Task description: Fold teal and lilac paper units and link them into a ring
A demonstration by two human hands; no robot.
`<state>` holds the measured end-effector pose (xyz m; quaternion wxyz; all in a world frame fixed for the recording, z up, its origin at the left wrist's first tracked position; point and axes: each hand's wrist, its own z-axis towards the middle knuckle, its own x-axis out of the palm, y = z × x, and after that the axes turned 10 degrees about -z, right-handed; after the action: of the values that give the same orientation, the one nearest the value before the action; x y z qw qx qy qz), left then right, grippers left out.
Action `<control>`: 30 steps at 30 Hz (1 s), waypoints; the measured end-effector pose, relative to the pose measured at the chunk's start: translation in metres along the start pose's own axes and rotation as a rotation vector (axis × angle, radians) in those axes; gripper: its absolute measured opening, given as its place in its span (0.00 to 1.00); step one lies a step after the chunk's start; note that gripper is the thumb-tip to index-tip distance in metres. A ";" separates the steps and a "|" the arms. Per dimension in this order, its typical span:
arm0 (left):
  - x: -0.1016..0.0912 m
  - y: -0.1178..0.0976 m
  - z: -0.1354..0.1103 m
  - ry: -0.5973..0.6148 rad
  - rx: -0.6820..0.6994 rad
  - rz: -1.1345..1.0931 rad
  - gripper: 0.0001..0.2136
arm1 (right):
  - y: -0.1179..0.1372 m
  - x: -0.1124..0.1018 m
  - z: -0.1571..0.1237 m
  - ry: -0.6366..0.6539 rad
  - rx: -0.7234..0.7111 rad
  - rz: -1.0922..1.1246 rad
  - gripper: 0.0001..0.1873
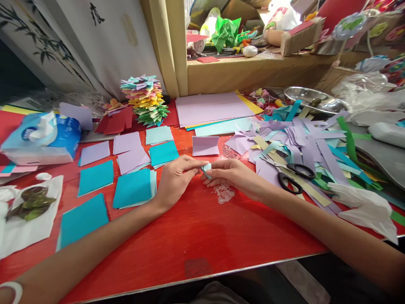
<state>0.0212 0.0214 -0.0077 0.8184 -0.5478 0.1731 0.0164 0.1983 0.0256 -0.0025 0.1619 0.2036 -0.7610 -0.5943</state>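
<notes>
Over the middle of the red table [177, 253], both my hands pinch one small piece of folded light-blue paper [207, 167]. My left hand [177, 179] grips its left side between thumb and forefinger. My right hand [232, 174] holds its right side, and the fingers hide part of the paper. Just beyond them lies a creased lilac paper sheet [205, 146]. To the left of my left hand are stacks of square paper, among them a teal stack [133, 188], a smaller teal stack [163, 153] and a lilac stack [133, 158].
A tower of folded coloured paper [145, 101] stands at the back. Black-handled scissors [289, 177] rest on paper strips [308, 143] at right. A blue tissue pack [41, 137] and leaves on a white tissue [52, 223] are at left. A metal bowl [313, 99] sits back right.
</notes>
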 end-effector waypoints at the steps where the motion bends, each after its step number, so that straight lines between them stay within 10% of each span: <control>1: 0.000 0.000 0.000 -0.004 -0.014 0.010 0.11 | -0.001 -0.001 0.000 -0.009 -0.003 0.007 0.08; 9: 0.000 -0.002 0.005 0.011 -0.221 -0.076 0.12 | 0.000 0.000 -0.001 -0.124 -0.032 0.007 0.09; 30: 0.001 0.003 0.006 0.022 -0.225 -0.158 0.08 | -0.007 0.002 0.003 -0.054 -0.180 -0.278 0.08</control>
<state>0.0232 0.0283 -0.0086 0.7486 -0.6481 0.1355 -0.0348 0.1958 0.0251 -0.0104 0.0751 0.2754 -0.6733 -0.6820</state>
